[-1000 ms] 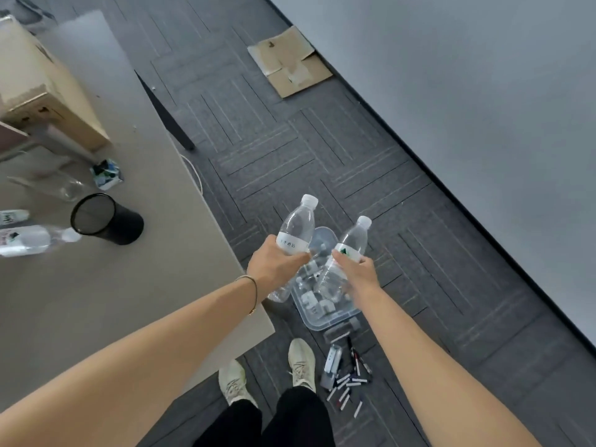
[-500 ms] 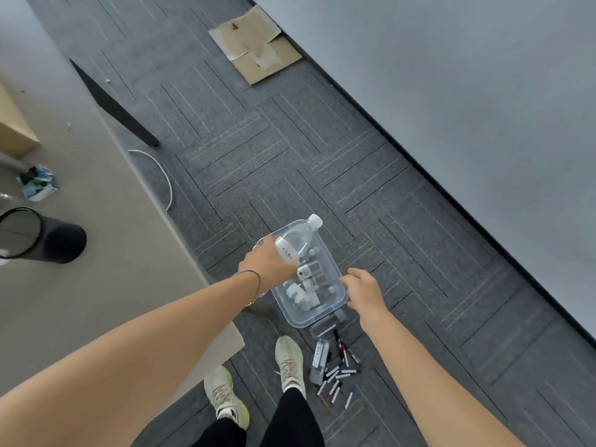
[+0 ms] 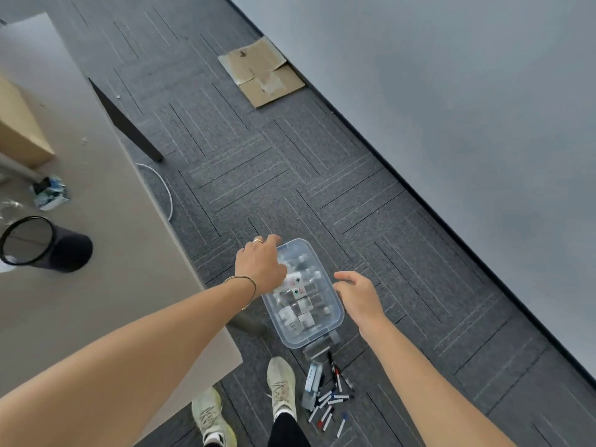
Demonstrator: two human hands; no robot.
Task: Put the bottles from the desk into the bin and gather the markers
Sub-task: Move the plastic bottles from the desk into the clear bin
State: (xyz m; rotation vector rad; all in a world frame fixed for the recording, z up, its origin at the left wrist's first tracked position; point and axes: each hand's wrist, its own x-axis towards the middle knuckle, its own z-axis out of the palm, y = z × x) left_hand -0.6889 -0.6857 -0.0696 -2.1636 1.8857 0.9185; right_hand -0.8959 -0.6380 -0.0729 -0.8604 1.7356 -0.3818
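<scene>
A clear plastic bin (image 3: pixel 337 321) stands on the carpet beside the desk corner, with several clear water bottles (image 3: pixel 301 303) lying inside. My left hand (image 3: pixel 259 262) hovers over the bin's far left corner, fingers spread downward and holding nothing. My right hand (image 3: pixel 358 295) hangs just right of the bin's rim, fingers loosely curled and empty. Several markers (image 3: pixel 329 403) lie scattered on the floor just this side of the bin, next to a small clear case (image 3: pixel 312 382).
The grey desk (image 3: pixel 113 253) fills the left side, carrying a tipped black mesh cup (image 3: pixel 48 245), a crumpled wrapper (image 3: pixel 50 192) and a cardboard box (image 3: pixel 19 130). Flat cardboard (image 3: pixel 261 72) lies by the wall. My shoes (image 3: pixel 280 385) stand near the markers.
Both bottles have left my hands and lie in the bin. My right hand let go first, then the left; both hands now sit lower at the bin.
</scene>
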